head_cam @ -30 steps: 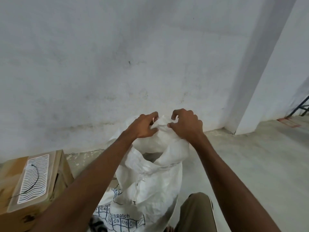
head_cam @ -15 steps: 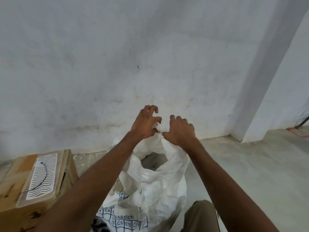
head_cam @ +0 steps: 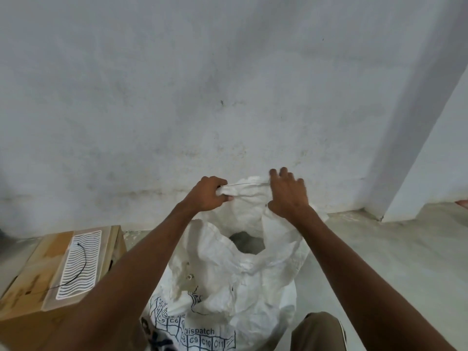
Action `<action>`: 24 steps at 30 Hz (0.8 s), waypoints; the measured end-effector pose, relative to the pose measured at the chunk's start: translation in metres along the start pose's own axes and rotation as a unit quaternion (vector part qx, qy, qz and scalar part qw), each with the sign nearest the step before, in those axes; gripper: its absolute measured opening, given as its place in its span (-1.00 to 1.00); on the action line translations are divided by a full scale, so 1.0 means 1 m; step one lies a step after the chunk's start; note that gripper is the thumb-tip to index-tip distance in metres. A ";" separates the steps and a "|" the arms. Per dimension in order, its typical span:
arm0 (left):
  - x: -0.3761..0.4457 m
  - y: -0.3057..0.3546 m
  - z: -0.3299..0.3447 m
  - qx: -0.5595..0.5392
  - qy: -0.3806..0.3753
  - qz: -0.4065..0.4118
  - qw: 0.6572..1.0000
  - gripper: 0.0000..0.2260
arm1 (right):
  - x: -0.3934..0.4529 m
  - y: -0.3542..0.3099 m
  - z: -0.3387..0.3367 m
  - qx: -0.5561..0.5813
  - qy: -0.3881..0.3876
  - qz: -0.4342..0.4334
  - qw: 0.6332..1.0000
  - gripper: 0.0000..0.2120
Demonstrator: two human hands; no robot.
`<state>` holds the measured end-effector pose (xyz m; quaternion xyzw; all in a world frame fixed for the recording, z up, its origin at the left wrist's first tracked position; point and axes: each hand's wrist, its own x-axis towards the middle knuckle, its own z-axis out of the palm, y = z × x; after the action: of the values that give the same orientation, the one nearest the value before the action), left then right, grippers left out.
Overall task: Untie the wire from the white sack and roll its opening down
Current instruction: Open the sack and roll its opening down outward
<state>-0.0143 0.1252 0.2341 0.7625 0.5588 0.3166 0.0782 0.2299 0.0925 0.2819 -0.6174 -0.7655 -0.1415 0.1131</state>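
Both forearms are seen bare from the frame edge to the wrists, no sleeve being visible; the left hand [head_cam: 206, 193] and right hand [head_cam: 287, 195] are left uncovered, nothing being worn on them; a knee [head_cam: 316, 330] clad in olive-brown trousers is shown at the bottom.

— Only one view?
— Only one: worn on the head, wide-angle, no second view to share with.
— Facing where?
— Forward and down, straight at the wall [head_cam: 228, 97], with floor [head_cam: 379, 249] along the bottom.
— Near?
— Close: both forearms reaching in from the bottom edge, sack [head_cam: 240, 287] low at centre, box [head_cam: 38, 287] at lower left, a knee [head_cam: 316, 330] at the very bottom.
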 end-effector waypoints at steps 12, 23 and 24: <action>-0.023 -0.053 -0.026 0.018 -0.121 -0.037 0.992 -0.60 | 0.023 -0.011 -0.006 0.018 -0.008 0.007 1.000 -0.81; -0.018 -0.011 -0.030 -0.046 -0.016 0.009 0.999 -0.76 | 0.035 -0.080 0.001 0.024 0.007 -0.182 0.983 -0.84; -0.021 -0.016 -0.034 -0.034 -0.036 0.003 0.999 -0.72 | 0.035 -0.074 0.003 0.039 0.007 -0.172 0.984 -0.87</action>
<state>-0.0499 0.1040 0.2449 0.7718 0.5422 0.3083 0.1235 0.1499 0.1108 0.2858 -0.4703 -0.8647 -0.1331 0.1158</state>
